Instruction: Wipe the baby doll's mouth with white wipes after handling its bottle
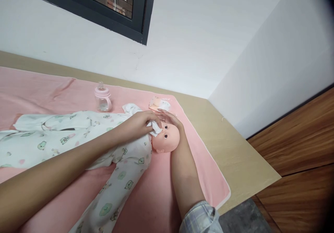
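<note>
A baby doll [169,142] lies on its back, its bald head toward the right, dressed in a white suit printed with green animals. My left hand [141,122] reaches across its chest and is closed on a crumpled white tissue [156,128], which touches the doll's face around the mouth. My right hand [170,117] lies along the far side of the head with its fingers stretched out; the forearm passes behind the crown. Part of that hand is hidden by the head.
Under the doll is a pink blanket [203,167] on a light wooden table [229,156]. A pink-handled baby bottle [102,100] stands upright beyond the doll's body. Just past its head lies a small printed packet [159,103]. White walls and a dark-framed window [142,17] rise behind.
</note>
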Available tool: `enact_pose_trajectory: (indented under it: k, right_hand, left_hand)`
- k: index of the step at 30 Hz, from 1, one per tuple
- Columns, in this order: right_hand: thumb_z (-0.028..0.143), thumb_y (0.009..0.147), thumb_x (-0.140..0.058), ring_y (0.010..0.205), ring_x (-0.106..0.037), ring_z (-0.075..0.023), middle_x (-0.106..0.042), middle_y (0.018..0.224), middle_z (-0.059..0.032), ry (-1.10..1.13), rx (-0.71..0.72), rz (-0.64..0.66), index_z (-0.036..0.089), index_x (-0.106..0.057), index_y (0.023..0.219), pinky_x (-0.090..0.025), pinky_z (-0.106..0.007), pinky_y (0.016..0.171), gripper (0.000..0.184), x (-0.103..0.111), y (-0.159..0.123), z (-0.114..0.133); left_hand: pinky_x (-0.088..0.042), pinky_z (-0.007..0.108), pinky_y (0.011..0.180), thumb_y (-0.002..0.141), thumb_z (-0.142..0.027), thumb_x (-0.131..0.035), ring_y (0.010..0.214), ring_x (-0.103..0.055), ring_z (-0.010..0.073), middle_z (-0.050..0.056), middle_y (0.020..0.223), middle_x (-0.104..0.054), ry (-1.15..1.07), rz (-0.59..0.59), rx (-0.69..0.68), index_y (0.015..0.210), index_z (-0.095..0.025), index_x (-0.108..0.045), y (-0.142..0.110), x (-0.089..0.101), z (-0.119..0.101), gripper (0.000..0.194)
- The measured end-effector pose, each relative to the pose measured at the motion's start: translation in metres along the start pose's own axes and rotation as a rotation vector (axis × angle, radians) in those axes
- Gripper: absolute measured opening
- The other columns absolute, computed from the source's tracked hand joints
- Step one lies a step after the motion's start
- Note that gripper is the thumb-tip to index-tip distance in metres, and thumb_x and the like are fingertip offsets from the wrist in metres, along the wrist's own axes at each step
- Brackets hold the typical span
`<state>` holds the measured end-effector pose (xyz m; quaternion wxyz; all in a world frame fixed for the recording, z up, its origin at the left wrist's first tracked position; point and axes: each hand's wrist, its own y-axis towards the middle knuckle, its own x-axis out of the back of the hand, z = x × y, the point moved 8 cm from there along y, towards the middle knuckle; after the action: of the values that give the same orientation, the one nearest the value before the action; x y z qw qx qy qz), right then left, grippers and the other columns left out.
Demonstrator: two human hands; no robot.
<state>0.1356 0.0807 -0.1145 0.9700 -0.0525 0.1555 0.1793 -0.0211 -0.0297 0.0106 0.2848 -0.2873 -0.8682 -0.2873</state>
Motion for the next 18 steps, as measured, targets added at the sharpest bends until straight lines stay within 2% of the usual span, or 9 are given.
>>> enact_pose_trajectory:
  k: [8, 15, 18]
  right_hand:
    - [0.043, 0.086, -0.064, 0.118, -0.064, -0.0224, -0.071, 0.119, -0.0051, 0.001, -0.001, 0.022, 0.024, -0.063, 0.114, -0.041, -0.048, 0.116, 0.033, 0.002, 0.003, -0.003]
    - [0.042, 0.086, -0.063, 0.119, -0.064, -0.0227, -0.071, 0.117, -0.0058, -0.017, -0.011, 0.008, 0.024, -0.063, 0.115, -0.043, -0.047, 0.114, 0.035, 0.007, 0.006, -0.004]
    - [0.043, 0.085, -0.063, 0.118, -0.064, -0.0223, -0.071, 0.117, -0.0055, -0.022, -0.021, -0.004, 0.023, -0.062, 0.116, -0.043, -0.046, 0.113, 0.037, 0.003, 0.001, -0.001]
  left_hand:
    - [-0.046, 0.026, 0.075, 0.068, -0.009, -0.045, 0.088, -0.062, 0.0200, 0.000, 0.100, -0.071, 0.047, -0.035, -0.016, 0.092, -0.022, -0.075, 0.001, 0.003, 0.002, 0.041]
    - [-0.045, 0.024, 0.078, 0.069, -0.008, -0.045, 0.091, -0.063, 0.0184, -0.002, 0.099, -0.072, 0.066, -0.062, -0.058, 0.091, -0.023, -0.075, 0.000, 0.006, -0.005, 0.040]
    - [-0.044, 0.023, 0.072, 0.072, -0.011, -0.046, 0.084, -0.063, 0.0174, -0.003, 0.094, -0.072, 0.049, -0.038, 0.000, 0.090, -0.023, -0.075, 0.000, 0.011, -0.003, 0.036]
